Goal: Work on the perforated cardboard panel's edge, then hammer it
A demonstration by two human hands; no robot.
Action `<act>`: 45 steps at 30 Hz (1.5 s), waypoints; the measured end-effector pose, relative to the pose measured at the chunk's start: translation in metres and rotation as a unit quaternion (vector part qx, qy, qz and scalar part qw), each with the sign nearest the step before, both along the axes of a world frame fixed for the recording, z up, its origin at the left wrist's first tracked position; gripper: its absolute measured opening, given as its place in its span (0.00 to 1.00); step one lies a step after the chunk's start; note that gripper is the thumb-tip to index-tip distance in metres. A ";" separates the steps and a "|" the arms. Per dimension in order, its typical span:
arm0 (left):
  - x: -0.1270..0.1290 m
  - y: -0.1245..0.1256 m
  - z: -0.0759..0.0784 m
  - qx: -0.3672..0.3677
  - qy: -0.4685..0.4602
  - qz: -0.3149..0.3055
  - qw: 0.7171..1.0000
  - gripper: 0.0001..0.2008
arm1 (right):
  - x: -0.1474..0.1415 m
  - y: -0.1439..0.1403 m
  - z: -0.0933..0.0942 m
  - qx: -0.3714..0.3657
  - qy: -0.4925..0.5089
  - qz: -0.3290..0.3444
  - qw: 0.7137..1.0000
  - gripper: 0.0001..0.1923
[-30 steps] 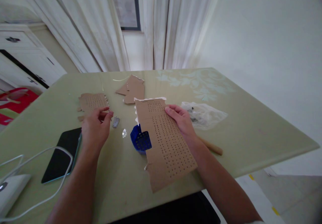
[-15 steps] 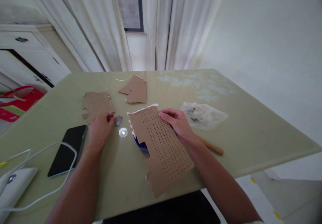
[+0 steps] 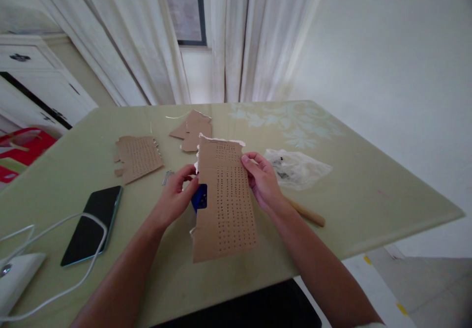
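A brown cardboard sheet (image 3: 225, 200) punched with rows of small holes is held up over the table's near edge. My right hand (image 3: 262, 179) grips its right edge near the top. My left hand (image 3: 177, 195) pinches its left edge, fingertips closed on the card. Whether anything small is also between those fingers I cannot tell. A small blue perforated container (image 3: 199, 197) shows behind the sheet's left edge, mostly hidden. A little pile of thin metal pins (image 3: 167, 176) lies on the table just left of my left hand.
On the green table (image 3: 368, 190) lie another punched cardboard piece (image 3: 138, 156), plain cardboard scraps (image 3: 194, 129), a clear plastic bag (image 3: 298, 168), a wooden stick (image 3: 308, 212), a dark phone (image 3: 92, 224) and a white cable (image 3: 79, 220) running to a white device (image 3: 14, 275).
My left hand left the pins and came right to the sheet's left edge. The sheet has been turned more upright and lifted, covering most of the blue container.
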State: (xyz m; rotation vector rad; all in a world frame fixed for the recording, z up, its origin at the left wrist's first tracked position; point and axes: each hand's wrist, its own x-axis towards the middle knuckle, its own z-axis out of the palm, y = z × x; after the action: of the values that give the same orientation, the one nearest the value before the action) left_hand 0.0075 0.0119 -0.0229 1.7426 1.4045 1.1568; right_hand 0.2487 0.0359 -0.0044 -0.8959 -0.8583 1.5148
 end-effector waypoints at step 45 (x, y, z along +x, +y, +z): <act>0.018 -0.039 0.006 -0.045 -0.308 0.028 0.950 0.14 | 0.000 -0.033 0.016 0.082 -0.046 0.158 0.983 0.13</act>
State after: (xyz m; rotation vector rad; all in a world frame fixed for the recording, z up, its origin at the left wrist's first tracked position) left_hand 0.0253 -0.0269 -0.0170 1.1321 1.0968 1.4747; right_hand 0.2487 0.0027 0.0120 -0.7366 -1.2203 1.6537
